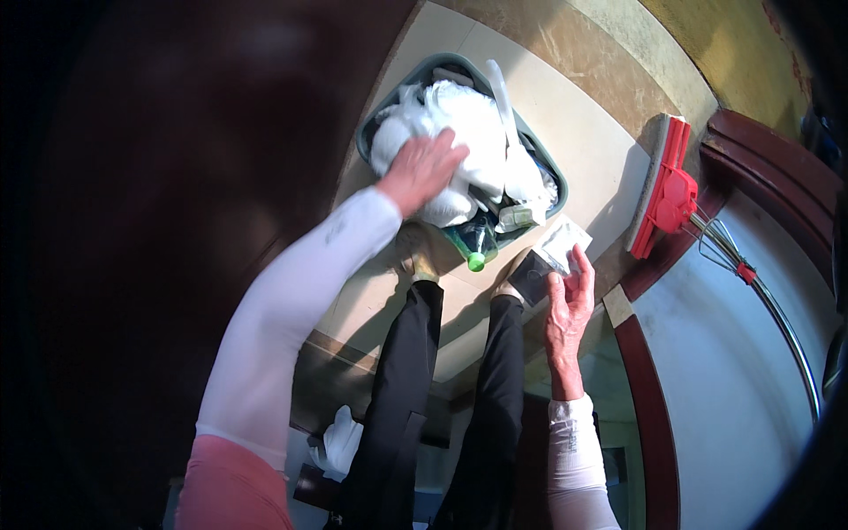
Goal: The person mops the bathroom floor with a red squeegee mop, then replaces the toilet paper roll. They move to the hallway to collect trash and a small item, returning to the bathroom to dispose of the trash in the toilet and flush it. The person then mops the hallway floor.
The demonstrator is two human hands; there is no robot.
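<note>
A grey-green plastic bin [562, 182], filled with rubbish, stands on the tiles before my feet. My left hand [424, 169] rests on the bunched white material [474, 122] heaped in it; its fingertips are partly hidden, so whether they grip is unclear. Between the thumb and fingers of my right hand [573, 291] is a flat packet [563, 244], white on one part and dark on the other, just outside the bin's near right corner. A green plastic bottle [474, 238] with a light green cap pokes out over the near rim. Beside it lies a small clear wrapper [519, 216].
A red sponge mop head [670, 189] with a metal handle [788, 331] leans at the right by a dark red door frame [768, 159]. My feet [421, 255] stand close to the bin. A crumpled white thing [341, 444] lies behind my legs. Deep shadow covers the left.
</note>
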